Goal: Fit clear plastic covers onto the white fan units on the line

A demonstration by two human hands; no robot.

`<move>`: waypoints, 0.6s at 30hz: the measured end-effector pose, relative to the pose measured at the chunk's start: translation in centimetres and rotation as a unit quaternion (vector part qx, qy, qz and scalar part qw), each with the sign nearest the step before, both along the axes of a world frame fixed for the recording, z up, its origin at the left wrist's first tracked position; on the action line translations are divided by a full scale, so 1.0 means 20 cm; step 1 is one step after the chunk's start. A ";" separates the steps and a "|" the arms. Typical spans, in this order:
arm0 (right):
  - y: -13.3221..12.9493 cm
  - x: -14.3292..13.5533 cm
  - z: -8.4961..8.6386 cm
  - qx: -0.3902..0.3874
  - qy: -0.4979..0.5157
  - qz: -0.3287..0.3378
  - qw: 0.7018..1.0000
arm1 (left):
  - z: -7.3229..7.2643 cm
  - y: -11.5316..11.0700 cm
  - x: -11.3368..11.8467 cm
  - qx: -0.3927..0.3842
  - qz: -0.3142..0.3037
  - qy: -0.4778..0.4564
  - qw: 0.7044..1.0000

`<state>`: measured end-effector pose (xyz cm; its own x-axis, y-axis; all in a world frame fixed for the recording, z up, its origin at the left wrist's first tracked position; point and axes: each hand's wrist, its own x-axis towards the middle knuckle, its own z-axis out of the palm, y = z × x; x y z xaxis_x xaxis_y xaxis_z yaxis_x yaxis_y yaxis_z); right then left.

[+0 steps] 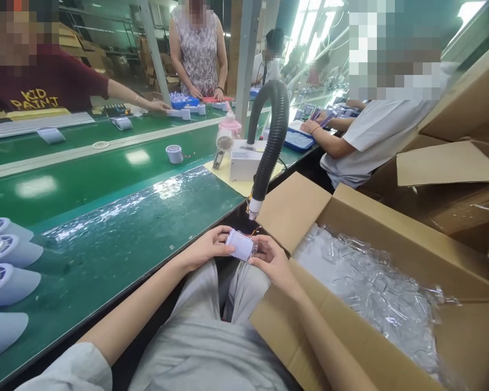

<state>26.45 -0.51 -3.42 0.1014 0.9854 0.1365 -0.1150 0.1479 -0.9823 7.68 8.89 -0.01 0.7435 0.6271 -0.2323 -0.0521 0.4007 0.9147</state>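
Note:
Over my lap, both hands hold a small white cylindrical housing (241, 245) lying on its side, with thin red and dark wires rising from its top edge. My left hand (207, 247) is closed on its left end, thumb in front and fingers behind. At the other end, my right hand (274, 262) grips it with thumb and fingers around a clear plastic piece (254, 249); whether that piece is seated on the housing I cannot tell. Just above hangs the metal-tipped nozzle (253, 209) of a black corrugated hose (275, 130).
An open carton (375, 212) of clear plastic parts (370, 277) stands at my right. White housings (8, 247) line the green bench (118, 260) at left. A similar wired housing (174, 154) sits on the conveyor belt (77, 176). Several co-workers sit or stand around.

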 end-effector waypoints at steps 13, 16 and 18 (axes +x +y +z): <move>-0.40 -0.05 0.30 0.021 -0.202 0.014 0.979 | 0.13 -0.34 -0.22 0.005 -0.010 -0.025 1.000; -0.50 0.03 0.30 0.026 -0.233 -0.107 0.966 | 0.13 -0.36 -0.23 0.027 -0.012 -0.021 0.999; -0.64 0.14 0.29 0.032 -0.202 -0.276 0.939 | 0.13 -0.38 -0.22 0.038 -0.020 -0.021 0.999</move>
